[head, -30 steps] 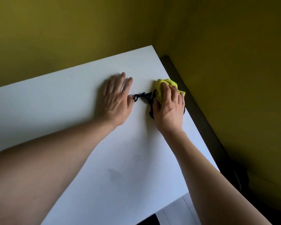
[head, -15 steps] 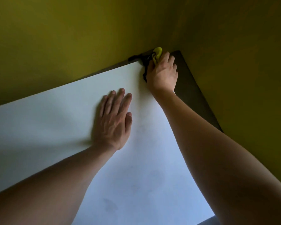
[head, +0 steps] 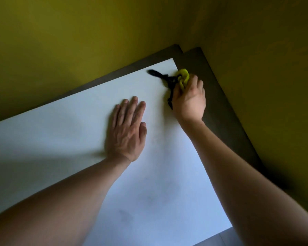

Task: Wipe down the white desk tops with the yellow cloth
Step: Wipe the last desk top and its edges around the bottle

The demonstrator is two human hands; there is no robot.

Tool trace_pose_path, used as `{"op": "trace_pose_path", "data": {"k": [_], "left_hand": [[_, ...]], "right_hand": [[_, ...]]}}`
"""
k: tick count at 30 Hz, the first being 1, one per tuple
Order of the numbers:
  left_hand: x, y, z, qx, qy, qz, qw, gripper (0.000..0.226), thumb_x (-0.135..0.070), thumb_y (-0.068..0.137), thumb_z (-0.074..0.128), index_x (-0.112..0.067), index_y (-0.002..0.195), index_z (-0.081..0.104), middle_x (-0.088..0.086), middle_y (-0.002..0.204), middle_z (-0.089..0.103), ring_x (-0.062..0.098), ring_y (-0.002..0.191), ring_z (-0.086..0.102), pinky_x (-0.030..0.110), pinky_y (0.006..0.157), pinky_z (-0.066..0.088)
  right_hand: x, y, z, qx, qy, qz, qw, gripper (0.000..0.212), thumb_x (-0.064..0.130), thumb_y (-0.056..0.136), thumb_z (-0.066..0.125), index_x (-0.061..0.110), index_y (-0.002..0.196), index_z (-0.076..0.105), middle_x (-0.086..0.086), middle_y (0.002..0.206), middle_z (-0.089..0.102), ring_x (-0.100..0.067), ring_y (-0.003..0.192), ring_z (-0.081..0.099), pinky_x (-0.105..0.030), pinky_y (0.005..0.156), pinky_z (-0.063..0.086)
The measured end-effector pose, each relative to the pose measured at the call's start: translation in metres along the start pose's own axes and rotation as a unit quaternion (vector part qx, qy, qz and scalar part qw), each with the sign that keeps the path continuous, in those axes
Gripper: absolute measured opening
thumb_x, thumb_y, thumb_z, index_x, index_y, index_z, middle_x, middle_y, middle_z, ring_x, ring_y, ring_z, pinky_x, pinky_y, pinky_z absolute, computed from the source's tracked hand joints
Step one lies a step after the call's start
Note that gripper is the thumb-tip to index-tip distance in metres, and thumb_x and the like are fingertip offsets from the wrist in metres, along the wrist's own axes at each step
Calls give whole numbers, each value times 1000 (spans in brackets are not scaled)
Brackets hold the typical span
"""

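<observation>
The counter [head: 64, 132] is plain white, shading to pale blue-grey toward 6 o'clock, with faint dark smudges [head: 124, 214] near 6 o'clock. The cloth [head: 183, 77], at 1 o'clock, is bright yellow-green, unpatterned. A black strap [head: 164, 77] lies against it, running toward 12 o'clock. The walls [head: 78, 32] are a flat olive-mustard yellow, darker in shadow at 3 o'clock. A dull grey-brown strip [head: 219, 107] borders the counter from 11 to 4 o'clock.
</observation>
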State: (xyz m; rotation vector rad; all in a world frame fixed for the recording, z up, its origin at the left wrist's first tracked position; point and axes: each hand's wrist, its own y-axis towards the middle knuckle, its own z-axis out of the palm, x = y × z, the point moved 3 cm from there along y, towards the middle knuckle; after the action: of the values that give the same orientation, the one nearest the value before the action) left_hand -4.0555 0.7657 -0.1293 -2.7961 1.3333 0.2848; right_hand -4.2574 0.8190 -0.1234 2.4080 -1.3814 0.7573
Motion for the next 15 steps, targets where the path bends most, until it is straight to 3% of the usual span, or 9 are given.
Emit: {"op": "trace_pose_path", "data": {"k": [7,15], "left_hand": [[4,2,2,0,3,4,1000,59,-30,104,35,-16,162,37,8,170,30,34,157,28,53,128,22],[3,0,0,-3,-4,4,1000,61,-31,103,36,-15,162,36,11,170,30,34,157,27,51,129,18]], "right_hand": [[26,49,26,12,-2,-4,1000,48,39,99,53,9,135,47,-14,123,54,-35,111,55,-48,88,49],[-52,-69,-29,-9,14,1,1000,43,32,92,60,10,128,53,-13,112,56,-37,98,54,-42,75,43]]}}
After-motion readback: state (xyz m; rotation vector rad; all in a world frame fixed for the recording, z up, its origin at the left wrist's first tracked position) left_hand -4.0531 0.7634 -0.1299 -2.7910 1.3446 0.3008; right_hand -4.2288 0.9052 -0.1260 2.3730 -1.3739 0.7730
